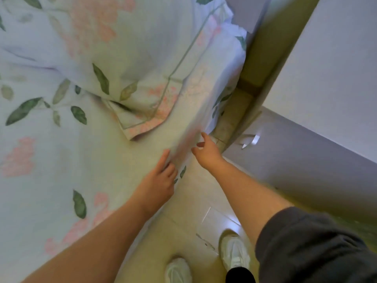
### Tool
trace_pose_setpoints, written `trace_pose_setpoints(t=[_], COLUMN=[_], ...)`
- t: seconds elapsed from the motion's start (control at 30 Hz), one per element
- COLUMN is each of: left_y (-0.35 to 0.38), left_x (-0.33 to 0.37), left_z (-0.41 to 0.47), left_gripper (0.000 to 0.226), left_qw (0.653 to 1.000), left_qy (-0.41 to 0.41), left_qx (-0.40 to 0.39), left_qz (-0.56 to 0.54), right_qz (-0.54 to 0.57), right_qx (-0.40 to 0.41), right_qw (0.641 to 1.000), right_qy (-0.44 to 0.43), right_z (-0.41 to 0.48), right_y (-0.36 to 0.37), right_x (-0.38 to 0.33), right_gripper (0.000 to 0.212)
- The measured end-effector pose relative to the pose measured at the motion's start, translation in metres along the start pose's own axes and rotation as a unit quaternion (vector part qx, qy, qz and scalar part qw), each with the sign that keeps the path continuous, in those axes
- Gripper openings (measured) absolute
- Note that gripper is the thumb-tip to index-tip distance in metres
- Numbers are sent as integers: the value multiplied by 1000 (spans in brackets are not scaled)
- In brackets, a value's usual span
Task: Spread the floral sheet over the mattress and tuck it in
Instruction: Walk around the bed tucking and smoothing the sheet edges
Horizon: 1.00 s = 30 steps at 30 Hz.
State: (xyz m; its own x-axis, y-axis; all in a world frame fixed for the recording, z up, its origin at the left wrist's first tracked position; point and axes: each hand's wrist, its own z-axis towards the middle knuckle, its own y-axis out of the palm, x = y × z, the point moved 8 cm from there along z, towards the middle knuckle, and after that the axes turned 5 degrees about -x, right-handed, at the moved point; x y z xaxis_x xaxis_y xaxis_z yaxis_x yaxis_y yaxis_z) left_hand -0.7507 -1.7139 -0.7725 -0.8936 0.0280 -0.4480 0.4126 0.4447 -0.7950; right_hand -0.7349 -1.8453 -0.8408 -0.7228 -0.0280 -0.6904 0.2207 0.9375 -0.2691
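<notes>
Step in hand: tuck along the near side edge of the mattress. Spread: mostly done, by the look. Floral sheet [40,160] across the whole mattress top, mattress itself hidden beneath. Loose drop [224,88] hanging off that edge toward the floor [183,211], blurred. Matching pillow [132,58] on the mattress, further up from the hands.

On the mattress edge: left hand [161,180], fingers straight and together, pressing flat on the sheet. Just off the edge, beside the drop: right hand [206,152], fingers half-curled, thumb apart from the index. Pinching cloth or not: cannot tell, too blurred.

Next, probably: keep the top pinned with the left, gather the drop with the right, push it under the mattress side, then work along toward the pillow end. Worth watching for wrinkles near the pillow and for slack dragging the top off line.
</notes>
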Motion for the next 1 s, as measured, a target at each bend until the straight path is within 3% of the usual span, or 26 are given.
trace_pose_setpoints(t=[0.07, 0.13, 0.17, 0.2, 0.27, 0.33, 0.4, 0.53, 0.63, 0.7, 0.77, 0.83, 0.87, 0.9, 0.93, 0.97, 1.0], left_y=[7, 12, 11, 16, 17, 29, 26, 13, 10, -3, -10, -15, -13, 0, 19, 34, 47], left_x=[4, 5, 5, 5, 2, 12, 13, 2, 0, -4, -3, -1, -3, -2, 5, 15, 27], left_z=[7, 8, 7, 5, 4, 7, 12, 16, 22, 29, 38, 39, 35, 27, 16, 2, -9], left_gripper=[36, 27, 20, 17, 36, 54, 58, 46, 50, 37, 24, 10, 5, 17, 30, 45, 57], left_qw=[1000, 1000, 1000, 999, 996, 985, 976, 993, 1000, 999, 998, 985, 962, 920, 856, 765, 647], left_qy=[14, 15, 22, 21, 8, 26, 32, -10, -27, -32, -32, -86, -137, -201, -260, -329, -388], left_qx=[23, 6, 0, -24, -72, -129, -166, -79, 4, 41, 31, 2, -10, -81, -182, -253, -282], left_qz=[15, 9, 10, 13, 52, 111, 140, 86, 14, 10, -36, -150, -236, -325, -407, -493, -593], right_qz=[64, 75, 79, 69, 66, 80, 145, 256, 261, 273, 271, 270, 273, 278, 284, 285, 282], right_qx=[6, 37, 65, 85, 110, 111, 132, 205, 200, 197, 192, 169, 150, 130, 113, 101, 95], right_qw=[998, 996, 994, 994, 992, 991, 980, 944, 943, 941, 943, 948, 950, 952, 952, 953, 955], right_qy=[10, 17, 23, 26, 12, 6, 16, 44, 41, 34, 21, 14, 12, 10, 9, 4, -4], right_z=[25, 44, 50, 55, 52, 47, 40, 17, 6, 5, 5, 1, -1, -4, -6, -8, -11], right_y=[5, 10, 7, 9, 6, 6, 4, -3, -3, -4, -9, -16, -19, -20, -21, -22, -22], right_x=[1, 6, 10, 14, 14, 11, 15, 34, 35, 31, 25, 19, 17, 14, 14, 14, 15], right_gripper=[55, 15, 5, 16, 24, 23, 17, 11, 10, 14, 24, 34, 36, 37, 37, 36, 34])
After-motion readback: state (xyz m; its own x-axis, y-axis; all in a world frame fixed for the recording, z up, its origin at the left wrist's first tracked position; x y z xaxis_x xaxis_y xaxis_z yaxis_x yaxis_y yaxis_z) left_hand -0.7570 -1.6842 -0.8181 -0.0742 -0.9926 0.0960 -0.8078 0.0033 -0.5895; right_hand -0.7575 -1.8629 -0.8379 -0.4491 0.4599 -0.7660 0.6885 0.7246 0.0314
